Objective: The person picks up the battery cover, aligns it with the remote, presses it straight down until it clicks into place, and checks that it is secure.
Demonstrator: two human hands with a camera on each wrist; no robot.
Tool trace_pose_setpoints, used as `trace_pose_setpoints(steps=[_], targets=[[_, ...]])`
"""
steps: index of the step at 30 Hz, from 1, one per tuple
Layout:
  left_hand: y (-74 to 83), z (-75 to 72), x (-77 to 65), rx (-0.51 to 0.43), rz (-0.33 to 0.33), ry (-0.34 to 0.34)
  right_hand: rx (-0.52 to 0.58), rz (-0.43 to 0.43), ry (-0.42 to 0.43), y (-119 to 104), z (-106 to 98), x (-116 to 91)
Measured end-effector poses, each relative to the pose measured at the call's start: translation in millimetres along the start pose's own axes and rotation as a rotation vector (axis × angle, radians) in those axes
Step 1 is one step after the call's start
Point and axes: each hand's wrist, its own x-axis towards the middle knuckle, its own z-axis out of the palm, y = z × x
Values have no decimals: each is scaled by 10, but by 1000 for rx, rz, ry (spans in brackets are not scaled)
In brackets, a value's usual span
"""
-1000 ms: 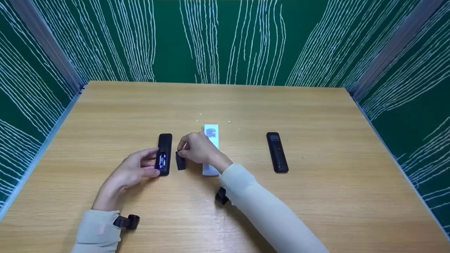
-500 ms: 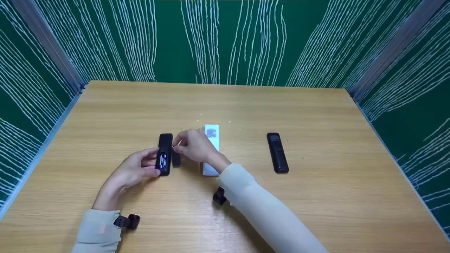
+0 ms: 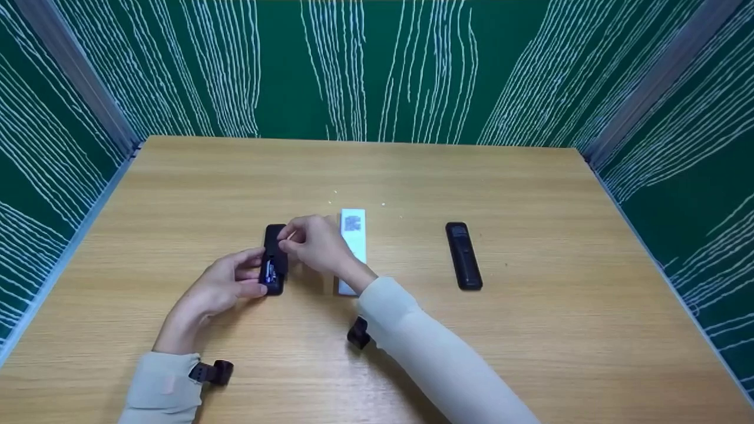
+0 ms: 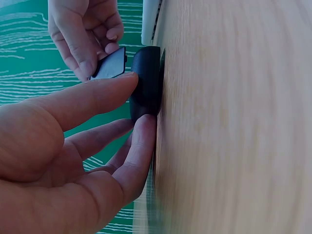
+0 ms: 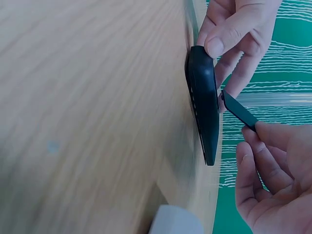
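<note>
A black remote control (image 3: 271,234) lies back up on the table, its battery compartment uncovered and batteries (image 3: 270,272) showing inside. My left hand (image 3: 221,284) holds it from the left, thumb at the near end and fingers along its side. Between thumb and fingers my right hand (image 3: 318,244) pinches the remote's black battery cover (image 5: 241,113). In the right wrist view the cover is tilted, one end close above the remote's back. The left wrist view shows the cover (image 4: 111,63) beside the remote's upper face; whether they touch, I cannot tell.
A white remote control (image 3: 353,227) lies right beside my right hand, partly hidden by it. Farther right is another black remote control (image 3: 464,256). Small white specks dot the wooden table (image 3: 412,176). Green walls with white lines (image 3: 283,70) enclose its back and sides.
My right hand has moved left, lifting the battery cover from beside the remote to over its right edge. My left hand and the remote have stayed in place.
</note>
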Motion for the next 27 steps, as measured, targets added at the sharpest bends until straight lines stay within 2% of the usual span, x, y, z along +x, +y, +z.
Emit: trace_pose_setpoints(steps=[7, 27], targets=[[0, 0, -6, 5, 23, -1, -9, 0, 55, -18, 73, 0], [-16, -12, -3, -20, 40, -10, -13, 10, 62, 4, 203, 24]])
